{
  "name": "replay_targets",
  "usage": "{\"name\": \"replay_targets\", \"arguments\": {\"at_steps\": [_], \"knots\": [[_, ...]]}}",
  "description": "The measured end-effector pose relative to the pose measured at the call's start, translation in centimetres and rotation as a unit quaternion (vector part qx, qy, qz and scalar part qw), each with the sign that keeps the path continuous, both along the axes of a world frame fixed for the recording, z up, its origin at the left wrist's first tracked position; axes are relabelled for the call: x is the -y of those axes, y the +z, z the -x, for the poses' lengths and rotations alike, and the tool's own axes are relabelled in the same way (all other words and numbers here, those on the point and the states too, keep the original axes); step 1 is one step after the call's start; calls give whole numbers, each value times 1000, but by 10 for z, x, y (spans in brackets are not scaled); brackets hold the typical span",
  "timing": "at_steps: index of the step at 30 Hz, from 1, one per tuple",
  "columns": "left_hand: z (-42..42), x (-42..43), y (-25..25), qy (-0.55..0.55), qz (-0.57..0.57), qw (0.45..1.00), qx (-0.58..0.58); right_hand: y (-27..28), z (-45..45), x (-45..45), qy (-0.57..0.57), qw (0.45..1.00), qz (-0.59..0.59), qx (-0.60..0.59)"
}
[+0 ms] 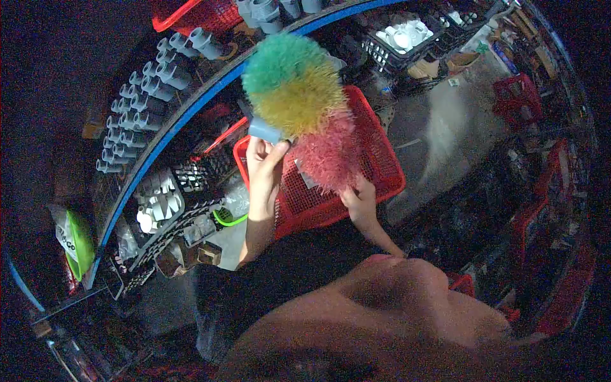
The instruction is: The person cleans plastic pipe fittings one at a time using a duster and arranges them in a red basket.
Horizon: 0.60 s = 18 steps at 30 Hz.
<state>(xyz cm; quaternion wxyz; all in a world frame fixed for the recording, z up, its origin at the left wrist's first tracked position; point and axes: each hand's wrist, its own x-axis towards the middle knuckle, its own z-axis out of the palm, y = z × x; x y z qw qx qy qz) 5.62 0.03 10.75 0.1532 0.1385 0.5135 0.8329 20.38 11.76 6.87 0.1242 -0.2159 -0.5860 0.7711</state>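
A fluffy duster (298,95), green, yellow and pink from tip to base, is held up in front of me. My right hand (360,198) is closed round its lower end, just under the pink part; the handle itself is hidden. My left hand (266,156) grips a grey plastic pipe fitting (264,130) between thumb and fingers. That fitting is beside the yellow part of the duster, and I cannot tell whether they touch. Beneath both hands is a red plastic basket (375,137), partly covered by the duster.
Several grey threaded pipe fittings (156,86) stand in rows on a blue-edged shelf (191,111). Another red basket (191,14) is at the top. Black crates of white fittings (404,37) lie beyond and at left. A green-and-white packet (73,242) hangs at far left.
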Motion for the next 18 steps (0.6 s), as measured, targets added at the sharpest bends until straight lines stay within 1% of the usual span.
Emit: {"name": "replay_targets", "arguments": {"at_steps": [1,3,5,6,8,9,11,13,15,17,18], "knots": [[1,-1,2,22,-50,998,9,0,0,2,0,1000,0,4],[-1,-6,6,40,-55,998,-5,-1,0,7,11,1000,-11,3],[-2,-8,8,65,20,997,-19,0,-1,7,23,1000,-20,-2],[-1,-9,9,65,20,997,-19,3,-1,7,17,1000,-7,3],[2,-11,11,30,34,999,-13,1,-2,5,12,1000,6,8],[2,-10,9,30,34,999,-13,-3,-3,3,11,1000,-10,21],[-2,-7,2,-9,69,998,9,-7,-3,0,8,999,-27,35],[-5,-9,11,-31,62,997,28,-5,-1,-2,9,998,-55,-15],[-4,-12,13,9,-25,999,37,-3,0,-2,-12,998,-56,-13],[2,-13,17,45,-39,998,-9,-7,-1,-2,-33,998,-57,-11],[3,-12,20,42,-43,998,5,-11,-3,-2,-20,998,-56,-6]]}}
